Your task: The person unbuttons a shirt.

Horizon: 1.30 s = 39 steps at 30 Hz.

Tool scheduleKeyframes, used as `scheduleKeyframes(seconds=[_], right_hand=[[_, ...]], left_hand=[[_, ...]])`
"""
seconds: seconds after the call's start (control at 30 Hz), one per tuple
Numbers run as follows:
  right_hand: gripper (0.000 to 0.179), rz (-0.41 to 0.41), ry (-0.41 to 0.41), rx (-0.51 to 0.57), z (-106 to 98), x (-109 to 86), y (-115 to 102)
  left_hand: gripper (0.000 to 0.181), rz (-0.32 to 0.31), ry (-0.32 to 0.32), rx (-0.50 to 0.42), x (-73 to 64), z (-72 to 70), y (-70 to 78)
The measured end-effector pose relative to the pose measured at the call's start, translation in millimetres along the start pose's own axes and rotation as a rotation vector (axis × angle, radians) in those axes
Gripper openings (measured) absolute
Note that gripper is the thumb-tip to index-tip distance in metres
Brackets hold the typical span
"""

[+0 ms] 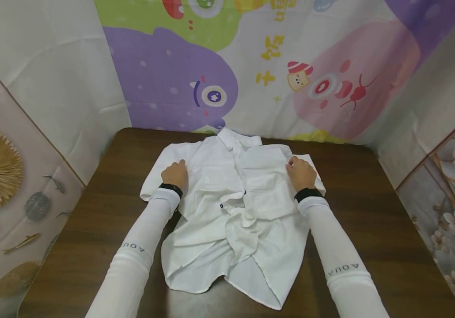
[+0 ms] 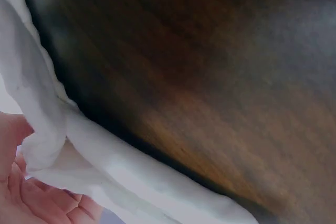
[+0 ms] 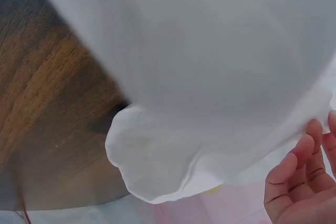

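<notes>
A white short-sleeved shirt (image 1: pixel 219 170) with a collar and dark buttons lies front up, its collar toward the back edge of the table and its lower part rumpled. My left hand (image 1: pixel 176 173) pinches the shirt beside the left sleeve; in the left wrist view, folded white cloth (image 2: pixel 44 114) passes between thumb and curled fingers (image 2: pixel 50 198). On the other side my right hand (image 1: pixel 302 173) holds the shirt near the right sleeve. The right wrist view has its bent fingers (image 3: pixel 302 174) at the cloth's edge, with the thumb mostly out of frame.
The shirt lies on a dark brown wooden table (image 1: pixel 350 198) with rounded corners. Behind the table hangs a cartoon-printed cloth (image 1: pixel 180 79). Patterned curtains (image 1: pixel 44 145) close in both sides.
</notes>
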State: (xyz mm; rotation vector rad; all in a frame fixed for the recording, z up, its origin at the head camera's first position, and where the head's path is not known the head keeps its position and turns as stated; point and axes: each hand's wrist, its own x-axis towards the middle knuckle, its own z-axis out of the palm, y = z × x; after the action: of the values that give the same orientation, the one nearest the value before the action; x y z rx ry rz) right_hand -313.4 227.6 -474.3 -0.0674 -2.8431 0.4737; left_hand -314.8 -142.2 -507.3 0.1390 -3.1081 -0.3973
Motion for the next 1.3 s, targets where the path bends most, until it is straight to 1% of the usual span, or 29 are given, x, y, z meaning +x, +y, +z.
scheduleKeyframes(seconds=[0.17, 0.33, 0.47, 0.6, 0.73, 0.9, 1.0, 1.1, 1.17, 1.2, 1.27, 1.3], right_hand=[[0.016, 0.002, 0.01, -0.017, 0, 0.4, -1], [0.018, 0.002, -0.019, -0.075, 0, 0.5, 4], [0.02, 0.044, -0.059, -0.106, 2, -0.8, 11], [0.022, 0.075, -0.094, -0.127, 4, -2.9, 17], [0.025, 0.103, -0.109, -0.143, 8, -5.4, 23], [0.028, 0.168, -0.145, -0.153, 13, -6.9, 27], [0.03, 0.191, -0.161, -0.155, 15, -6.3, 27], [0.031, 0.21, -0.144, -0.129, 15, -4.1, 24], [0.031, 0.206, -0.11, -0.075, 13, -1.2, 19], [0.03, 0.194, -0.089, -0.037, 12, 0.6, 16], [0.027, 0.138, -0.057, 0.033, 9, 4.7, 9], [0.026, 0.092, -0.056, 0.054, 8, 6.7, 4]], left_hand=[[0.026, 0.001, -0.015, 0.002, 0.5, -1.9, 1.4], [0.028, -0.014, -0.03, -0.002, 4.6, -1.4, -1.6], [0.027, -0.031, -0.035, -0.02, 8.2, 0.2, -4.8], [0.027, -0.035, -0.029, -0.029, 10.3, 1.4, -7.5], [0.028, -0.036, -0.025, -0.028, 8.8, -1.0, -8.9], [0.029, -0.05, -0.029, -0.029, 5.1, -5.7, -10.7], [0.028, -0.056, -0.029, -0.031, 4.5, -6.9, -11.9], [0.027, -0.063, -0.008, -0.047, 6.8, -5.0, -12.4], [0.026, -0.052, 0.027, -0.054, 9.8, -3.3, -10.6], [0.027, -0.032, 0.054, -0.051, 11.5, -2.7, -9.2], [0.029, 0.034, 0.106, -0.034, 14.8, -2.7, -3.5], [0.027, 0.074, 0.124, -0.031, 16.4, -3.3, 0.8]])
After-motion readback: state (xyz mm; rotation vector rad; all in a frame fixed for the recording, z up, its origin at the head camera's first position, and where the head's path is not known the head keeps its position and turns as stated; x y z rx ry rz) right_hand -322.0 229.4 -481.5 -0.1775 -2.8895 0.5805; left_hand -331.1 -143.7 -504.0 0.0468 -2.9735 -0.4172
